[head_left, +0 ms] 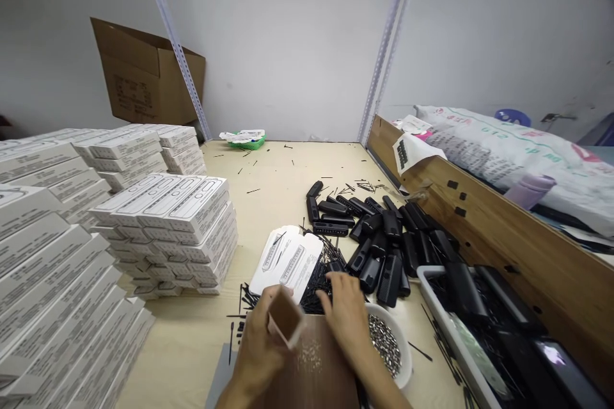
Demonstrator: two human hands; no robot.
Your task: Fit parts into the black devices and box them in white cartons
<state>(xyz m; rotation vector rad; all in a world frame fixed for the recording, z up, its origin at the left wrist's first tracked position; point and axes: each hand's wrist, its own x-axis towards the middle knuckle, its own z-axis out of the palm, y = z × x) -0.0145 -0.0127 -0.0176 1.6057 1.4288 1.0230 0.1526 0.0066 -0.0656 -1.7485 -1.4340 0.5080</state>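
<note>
Closest to the camera, the left hand (261, 348) was clamped around a small box (286, 318), its open end tilted up above a brown board (307, 393); the right hand (349, 313) had thumb and fingers apart, nearest the black sticks (311, 290). The small box looked like thin card, so probably light, dry to grip, stiff along its folds yet easily crushed: best held lightly across opposite walls, near the corners. Beyond, white cards (307, 252) bore line drawings of a device; stacked white cartons (199, 204) on the table (268, 188) carried outlines and print too small to read. Lettering on the cardboard box (129, 70) and white sack (503, 143) was equally illegible.
</note>
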